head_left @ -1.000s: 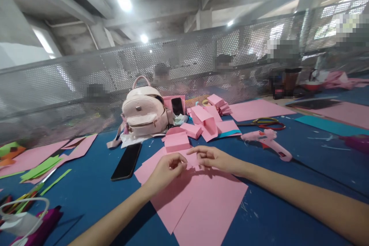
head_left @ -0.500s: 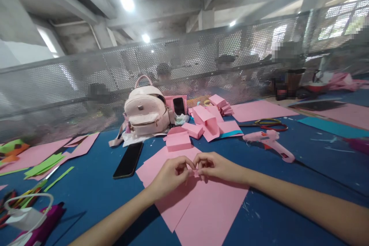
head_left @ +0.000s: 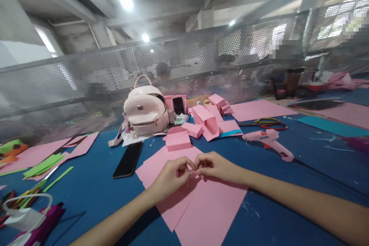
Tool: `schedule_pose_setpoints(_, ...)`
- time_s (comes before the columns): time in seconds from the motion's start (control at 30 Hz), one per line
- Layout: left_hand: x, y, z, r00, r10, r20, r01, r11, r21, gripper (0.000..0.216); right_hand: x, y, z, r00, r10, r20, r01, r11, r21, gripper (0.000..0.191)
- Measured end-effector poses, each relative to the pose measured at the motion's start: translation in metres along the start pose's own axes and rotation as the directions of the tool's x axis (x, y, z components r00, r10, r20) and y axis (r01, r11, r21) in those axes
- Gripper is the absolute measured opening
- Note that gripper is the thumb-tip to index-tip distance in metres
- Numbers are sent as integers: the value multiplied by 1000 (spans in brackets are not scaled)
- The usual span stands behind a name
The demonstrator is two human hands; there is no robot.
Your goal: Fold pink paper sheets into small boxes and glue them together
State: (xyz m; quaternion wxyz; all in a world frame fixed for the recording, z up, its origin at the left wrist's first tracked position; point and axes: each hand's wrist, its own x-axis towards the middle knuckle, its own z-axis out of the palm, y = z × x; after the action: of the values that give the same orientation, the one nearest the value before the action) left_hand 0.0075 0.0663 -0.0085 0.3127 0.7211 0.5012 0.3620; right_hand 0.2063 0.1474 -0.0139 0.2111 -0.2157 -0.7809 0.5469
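Both hands meet over pink paper sheets [head_left: 213, 203] spread on the blue table. My left hand [head_left: 174, 175] is closed in a pinch on a small piece of pink paper [head_left: 197, 176]. From the other side my right hand [head_left: 215, 166] pinches the same piece, fingertips nearly touching the left ones. Most of the piece is hidden by the fingers. Just beyond the hands sits a folded pink paper box [head_left: 178, 141]. A pink hot glue gun [head_left: 271, 142] lies to the right of my right hand, its cord running right.
A black phone [head_left: 128, 160] and a pale pink backpack [head_left: 147, 109] are at the left back. Scissors [head_left: 271, 123] lie behind the glue gun. Green paper strips [head_left: 44, 166] and a white charger [head_left: 24, 218] are far left. A perforated metal screen [head_left: 187, 61] spans the back.
The fingertips have shifted slightly around the small pink piece, and less of it shows between them. The things on the table have stayed put.
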Motion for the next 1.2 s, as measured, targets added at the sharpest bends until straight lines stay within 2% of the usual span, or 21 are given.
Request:
schedule_pose_setpoints(0.57,-2,1,3,1000,7,10,-7,1000,-21,12,-1,2,3,1000,-13,-6,13,997,-70,17)
schedule_pose_setpoints(0.77,1,-2,-2,997,-1,-82,-1,1000,-22,6,0,-1,0,991,-102,-87,82,974,-211,12)
schedule_pose_setpoints(0.93,6,-10,-3,981,-26,-193,-3,989,-150,7,1,0,-2,973,-178,-147,136,956,-260,14)
schedule_pose_setpoints(1.03,9,-21,-1,972,-103,-211,37,954,-299,37,0,2,-2,967,-192,-166,144,953,-266,10)
schedule_pose_setpoints(1.2,16,-36,1,971,-216,-107,131,845,-518,62,-1,3,-3,970,-170,-176,121,958,-259,10)
